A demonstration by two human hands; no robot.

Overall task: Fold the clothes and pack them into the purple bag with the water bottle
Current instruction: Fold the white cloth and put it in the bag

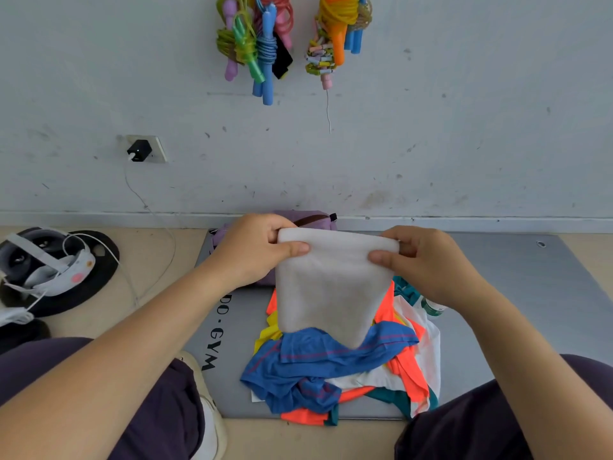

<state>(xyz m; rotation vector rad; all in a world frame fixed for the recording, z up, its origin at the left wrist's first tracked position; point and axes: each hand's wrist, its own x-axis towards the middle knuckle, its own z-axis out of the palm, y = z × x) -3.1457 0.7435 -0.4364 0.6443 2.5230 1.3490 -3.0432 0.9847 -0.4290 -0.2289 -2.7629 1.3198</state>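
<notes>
A folded white cloth (pixel 331 287) hangs in the air between both hands. My left hand (pixel 255 250) pinches its top left corner and my right hand (pixel 428 263) pinches its top right corner. Below it lies a loose pile of clothes: a blue garment (pixel 308 363) on top, with orange (pixel 406 370), white, yellow and teal pieces under it. The purple bag (pixel 315 219) lies against the wall behind my left hand, mostly hidden. A green-and-white water bottle (pixel 433 308) peeks out under my right wrist.
The clothes lie on a grey gym mat (pixel 530 293) on a tan floor. A headset (pixel 46 263) with a white cable rests on a black disc at the left. Jump ropes (pixel 258 44) hang on the wall above. My knees frame the mat's near edge.
</notes>
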